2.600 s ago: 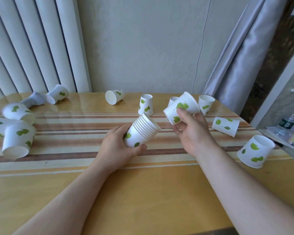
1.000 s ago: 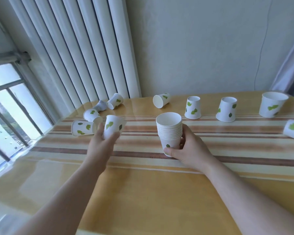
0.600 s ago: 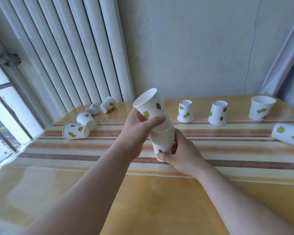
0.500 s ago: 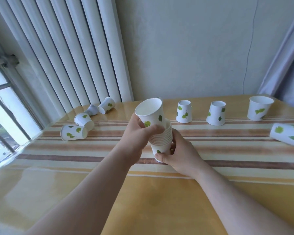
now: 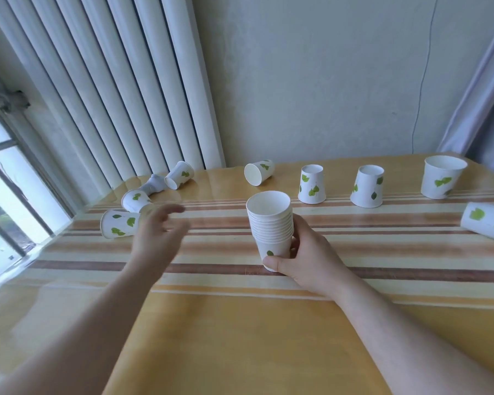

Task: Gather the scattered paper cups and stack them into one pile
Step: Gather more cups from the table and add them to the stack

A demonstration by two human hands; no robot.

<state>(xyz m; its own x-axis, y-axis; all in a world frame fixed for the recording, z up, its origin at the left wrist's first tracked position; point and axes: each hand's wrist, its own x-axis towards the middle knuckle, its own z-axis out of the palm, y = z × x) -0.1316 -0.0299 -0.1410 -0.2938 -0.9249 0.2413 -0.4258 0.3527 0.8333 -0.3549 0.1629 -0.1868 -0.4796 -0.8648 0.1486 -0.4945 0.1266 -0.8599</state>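
Note:
A pile of several nested white paper cups with green leaves (image 5: 271, 223) stands upright at the table's middle, and my right hand (image 5: 305, 253) grips its base. My left hand (image 5: 160, 235) hovers open and blurred to the left, fingers spread, holding nothing. Just beyond it lie two cups on their sides (image 5: 119, 228) (image 5: 134, 199). Another tipped cup (image 5: 179, 175) lies by the blinds, one more (image 5: 258, 172) at the back. Two upside-down cups (image 5: 312, 188) (image 5: 367, 190) stand behind the pile. An upright cup (image 5: 441, 176) and a tipped one (image 5: 486, 220) are at right.
The striped yellow table (image 5: 240, 323) runs to a wall and vertical blinds (image 5: 111, 81) at the back, a window (image 5: 0, 209) at left and a grey curtain (image 5: 479, 89) at right. A small grey object (image 5: 154, 185) lies among the left cups.
My left hand has dropped its cup onto the pile, let go and swung left toward the tipped cups. The right hand still holds the pile upright.

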